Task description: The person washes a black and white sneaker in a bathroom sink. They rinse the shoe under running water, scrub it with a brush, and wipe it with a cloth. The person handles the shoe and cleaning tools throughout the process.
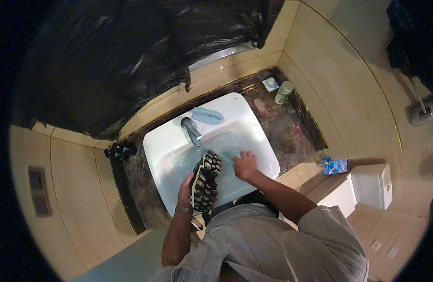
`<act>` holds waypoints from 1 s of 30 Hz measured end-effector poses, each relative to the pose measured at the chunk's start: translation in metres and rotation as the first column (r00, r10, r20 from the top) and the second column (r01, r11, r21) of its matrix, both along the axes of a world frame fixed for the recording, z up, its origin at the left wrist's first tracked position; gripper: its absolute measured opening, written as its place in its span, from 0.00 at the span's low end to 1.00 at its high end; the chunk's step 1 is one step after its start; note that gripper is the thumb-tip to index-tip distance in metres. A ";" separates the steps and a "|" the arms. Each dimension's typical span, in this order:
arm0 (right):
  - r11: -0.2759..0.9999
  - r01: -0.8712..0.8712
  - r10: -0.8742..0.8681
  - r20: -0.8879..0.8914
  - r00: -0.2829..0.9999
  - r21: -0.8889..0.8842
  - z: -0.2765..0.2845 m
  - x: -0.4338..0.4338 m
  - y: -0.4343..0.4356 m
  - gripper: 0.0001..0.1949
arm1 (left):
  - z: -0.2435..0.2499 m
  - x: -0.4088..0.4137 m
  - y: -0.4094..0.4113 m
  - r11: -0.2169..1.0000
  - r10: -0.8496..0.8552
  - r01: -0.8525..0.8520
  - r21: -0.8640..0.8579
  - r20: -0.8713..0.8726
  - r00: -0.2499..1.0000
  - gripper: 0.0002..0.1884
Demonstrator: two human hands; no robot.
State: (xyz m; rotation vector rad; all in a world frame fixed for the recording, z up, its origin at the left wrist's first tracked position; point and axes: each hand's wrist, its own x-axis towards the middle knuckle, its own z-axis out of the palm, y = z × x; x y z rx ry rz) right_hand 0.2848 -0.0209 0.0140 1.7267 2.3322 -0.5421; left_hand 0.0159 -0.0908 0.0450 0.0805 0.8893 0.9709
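My left hand (184, 189) grips a dark shoe (206, 183) by its side, with the lugged sole turned up. The shoe is tilted over the front of a white washbasin (261, 146), its upper end just below the chrome faucet (191, 132). Water runs from the spout into the cloudy, partly filled bowl. To the right of the shoe, my right hand (245, 165) is at the water in the bowl, fingers pointing away from me. Something pale green lies at its fingertips, blurred by the water; whether the hand holds it cannot be made out.
A light-blue plastic object (208, 115) lies on the basin ledge beside the faucet. The dark marble counter (279, 123) bears a pink bar (259, 106), a capped container (284, 92) and a small pink item (297, 129). At right are a blue packet (334, 166) and a toilet cistern (371, 187).
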 end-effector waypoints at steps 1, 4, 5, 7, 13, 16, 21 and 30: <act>0.996 0.013 -0.007 -0.061 0.998 0.086 0.001 -0.001 -0.001 0.28 | 0.002 0.002 -0.004 0.999 0.026 -0.024 -0.023 0.071 0.997 0.23; 0.984 0.175 -0.142 -0.446 0.884 0.034 -0.002 -0.002 -0.001 0.29 | 0.006 0.014 -0.014 0.996 0.091 -0.085 -0.038 0.250 0.964 0.24; 0.952 0.225 -0.307 -0.635 0.709 -0.209 -0.009 -0.007 0.004 0.30 | 0.008 0.020 -0.013 0.995 0.102 -0.094 -0.042 0.277 0.955 0.24; 0.748 0.210 -0.660 -0.674 0.331 -0.629 0.000 -0.022 0.011 0.30 | 0.017 0.030 -0.012 0.993 0.118 -0.105 -0.056 0.323 0.939 0.25; 0.176 -0.377 -0.983 -0.179 -0.027 -0.909 -0.011 -0.024 0.033 0.28 | -0.005 0.037 -0.015 0.994 0.085 -0.067 -0.089 0.220 0.972 0.24; 0.265 -0.264 -0.959 -0.281 0.026 -0.928 -0.023 -0.016 0.035 0.31 | -0.014 0.031 -0.022 0.994 0.098 -0.093 0.065 -0.079 0.992 0.26; 0.324 0.036 -0.943 -0.320 0.090 -0.945 0.008 -0.009 0.039 0.35 | 0.030 0.020 -0.022 0.990 0.126 -0.122 -0.068 0.062 0.990 0.28; 0.374 -0.121 -0.922 -0.382 0.059 -0.920 -0.005 0.017 0.042 0.42 | 0.045 0.031 -0.042 0.980 0.195 -0.175 0.091 -0.301 0.934 0.18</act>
